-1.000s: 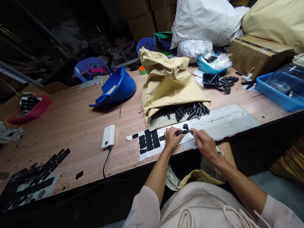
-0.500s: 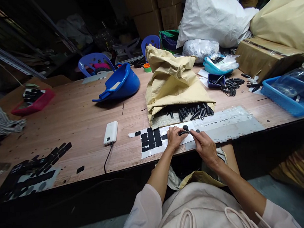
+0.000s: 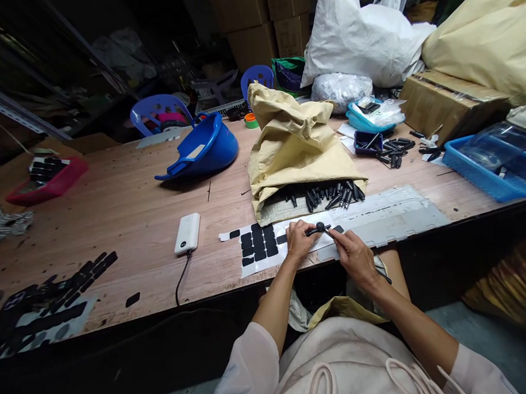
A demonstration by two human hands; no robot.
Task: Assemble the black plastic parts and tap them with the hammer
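My left hand (image 3: 299,239) is closed on a small black part with a round knob (image 3: 320,226), held just above the white sheet. Pinched in my right hand (image 3: 355,256) is a thin tool; its dark handle end (image 3: 384,278) sticks out behind the palm, and its tip meets the black part below the knob. Fingers hide much of both things. Beside my left hand, rows of black rounded stickers (image 3: 258,243) lie on a white backing sheet (image 3: 248,271). In front of my hands, black tapered pieces (image 3: 332,194) spill from the mouth of a tan sack (image 3: 300,161).
A white power bank (image 3: 187,233) with a cable lies left of the sheet. Further off are a blue scoop-shaped basin (image 3: 209,147) and a pink tray (image 3: 51,184). At right stand a blue basket (image 3: 486,172) and a cardboard box (image 3: 449,107). The table's front edge runs below my wrists.
My right hand has tilted slightly, and the tool's dark handle end now shows behind it. The knobbed part stays in my left hand. The whole view has shifted a little.
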